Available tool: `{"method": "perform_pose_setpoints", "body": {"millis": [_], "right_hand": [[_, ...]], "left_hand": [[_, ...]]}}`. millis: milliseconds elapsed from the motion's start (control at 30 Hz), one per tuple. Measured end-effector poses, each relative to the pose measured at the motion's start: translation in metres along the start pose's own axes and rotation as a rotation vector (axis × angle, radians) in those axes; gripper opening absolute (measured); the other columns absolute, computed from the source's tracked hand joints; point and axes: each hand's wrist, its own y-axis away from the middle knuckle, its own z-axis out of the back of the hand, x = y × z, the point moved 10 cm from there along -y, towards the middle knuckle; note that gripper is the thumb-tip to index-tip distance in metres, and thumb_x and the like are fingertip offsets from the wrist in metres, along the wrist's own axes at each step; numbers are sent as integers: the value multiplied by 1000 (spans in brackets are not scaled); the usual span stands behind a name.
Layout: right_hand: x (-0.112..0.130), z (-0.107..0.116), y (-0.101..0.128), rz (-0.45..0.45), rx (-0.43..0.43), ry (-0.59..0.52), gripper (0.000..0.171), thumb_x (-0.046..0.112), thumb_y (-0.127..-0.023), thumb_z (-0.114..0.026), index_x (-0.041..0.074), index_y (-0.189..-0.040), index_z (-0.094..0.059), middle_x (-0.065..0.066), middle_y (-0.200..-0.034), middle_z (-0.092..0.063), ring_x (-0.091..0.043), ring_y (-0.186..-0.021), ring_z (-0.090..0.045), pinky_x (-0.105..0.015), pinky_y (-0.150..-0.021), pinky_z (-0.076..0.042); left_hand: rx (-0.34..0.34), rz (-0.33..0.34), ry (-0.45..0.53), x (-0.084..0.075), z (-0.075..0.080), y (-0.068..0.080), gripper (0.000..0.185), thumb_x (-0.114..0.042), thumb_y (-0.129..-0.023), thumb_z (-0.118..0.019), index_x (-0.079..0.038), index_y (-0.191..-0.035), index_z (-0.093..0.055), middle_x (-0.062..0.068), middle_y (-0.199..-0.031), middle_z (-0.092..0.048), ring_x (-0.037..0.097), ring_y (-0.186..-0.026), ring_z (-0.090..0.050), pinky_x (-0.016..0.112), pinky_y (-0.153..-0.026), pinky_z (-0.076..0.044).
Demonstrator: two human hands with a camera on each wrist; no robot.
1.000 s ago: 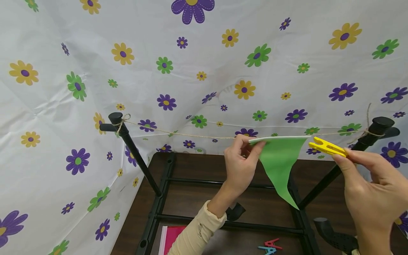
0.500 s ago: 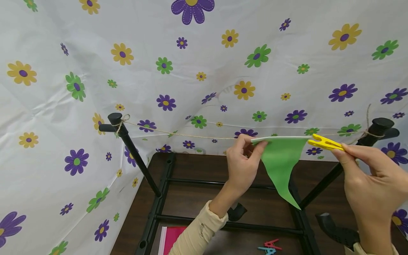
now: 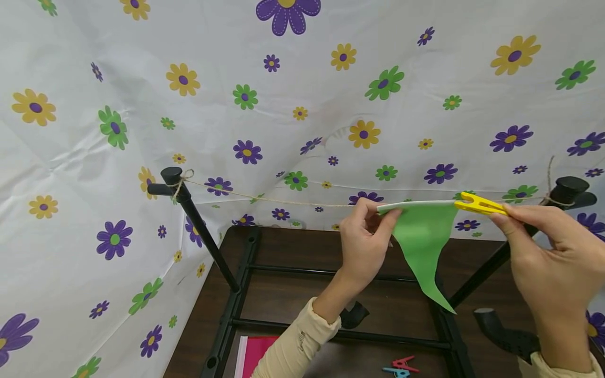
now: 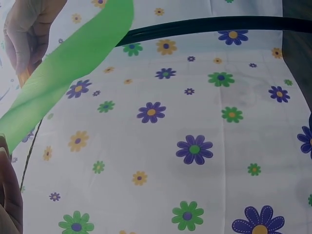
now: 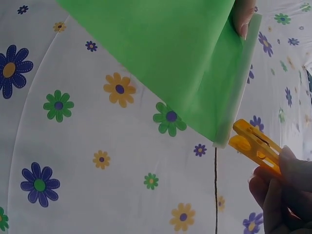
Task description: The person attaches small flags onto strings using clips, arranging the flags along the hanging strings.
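— What do we have in our hands?

— Our left hand [image 3: 366,239] pinches the folded top edge of the green pennant [image 3: 423,239] between thumb and curled fingers, at the pennant's left corner, right on the twine [image 3: 283,200]. Our right hand [image 3: 548,262] squeezes a yellow clothespin [image 3: 479,204] between thumb and forefinger; its jaws stand slightly parted, their tips just at the pennant's right corner. From the right wrist view [image 5: 256,144] we see the peg's prongs just beside the fold, and we cannot tell whether they touch it.

— Where does the pennant sit?

— It hangs over the twine, point downward, nearer the right post [image 3: 564,191] than the left post [image 3: 172,178]. The twine is tied between those two black posts.

— What else is around the pennant?

— Behind it, the flowered sheet [image 3: 142,105]. Below it, the dark table [image 3: 283,294] and the black frame [image 3: 246,273]. Farther below lie a red clothespin [image 3: 404,362] and a blue clothespin [image 3: 394,371], touching each other, with a pink sheet [image 3: 257,352] to their left.
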Motion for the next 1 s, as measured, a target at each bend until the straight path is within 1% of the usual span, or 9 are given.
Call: {"method": "perform_pose_setpoints", "body": {"millis": [133, 200, 267, 333, 400, 633, 867, 933, 1000], "right_hand": [[0, -2, -3, 25, 36, 21, 33, 17, -96, -76, -15, -105, -73, 19, -110, -63, 16, -101, -57, -8, -91, -44], [1, -3, -5, 33, 60, 38, 35, 19, -97, -75, -15, -105, -74, 8, -110, -68, 18, -102, -56, -7, -90, -43], [2, -6, -6, 40, 87, 60, 40, 24, -97, -73, -16, -105, -73, -8, -110, -73, 20, -104, -54, -6, -91, -42], [3, -8, -7, 49, 108, 70, 47, 30, -97, -71, -16, -105, -73, -26, -104, -73, 21, -105, -53, -6, -93, -41], [3, -10, -8, 58, 127, 71, 52, 35, -97, -69, -17, -104, -72, -35, -100, -70, 22, -106, -52, -7, -94, -41], [9, -15, -12, 128, 185, 62, 65, 46, -99, -60, -18, -101, -72, -37, -94, -69, 23, -104, -51, -4, -90, -40], [12, -16, -17, 174, 196, 82, 76, 57, -101, -55, -16, -95, -73, -36, -89, -69, 27, -103, -47, -1, -85, -35], [12, -16, -19, 171, 202, 94, 77, 59, -100, -53, -16, -95, -73, -36, -90, -69, 29, -104, -46, 0, -86, -34], [13, -16, -19, 172, 206, 99, 77, 59, -101, -53, -16, -95, -73, -36, -90, -69, 29, -104, -46, 1, -85, -34]], "left_hand": [[-3, -7, -29, 0, -2, 0, 13, 7, -96, -67, 3, -94, -55, 18, -68, -60, 23, -48, -54, 20, -45, -47], [-10, -10, -50, 0, -2, 0, 13, 7, -96, -68, 3, -95, -55, 18, -71, -61, 22, -49, -54, 19, -46, -46], [-17, -12, -68, 1, -2, 0, 14, 7, -95, -69, 3, -96, -56, 18, -73, -62, 22, -50, -55, 19, -46, -45], [-23, -13, -79, 2, -3, 0, 13, 6, -95, -69, 2, -97, -56, 18, -74, -64, 21, -51, -55, 18, -47, -45], [-25, -12, -82, 2, -4, 0, 12, 6, -96, -69, 2, -98, -57, 19, -75, -65, 22, -51, -56, 18, -47, -46], [-25, -19, -73, 4, -8, -1, 10, 6, -97, -67, 3, -101, -59, 21, -84, -68, 23, -51, -58, 18, -48, -47], [-24, -7, -47, 6, -10, 0, 11, 6, -98, -65, 4, -105, -57, 23, -89, -65, 28, -52, -59, 19, -49, -49], [-36, 14, -18, 7, -10, 0, 13, 7, -99, -63, 5, -106, -52, 25, -87, -61, 31, -51, -57, 20, -48, -49], [-59, 30, 12, 7, -9, 1, 17, 7, -99, -62, 4, -106, -46, 24, -80, -57, 33, -48, -55, 21, -47, -48]]}}
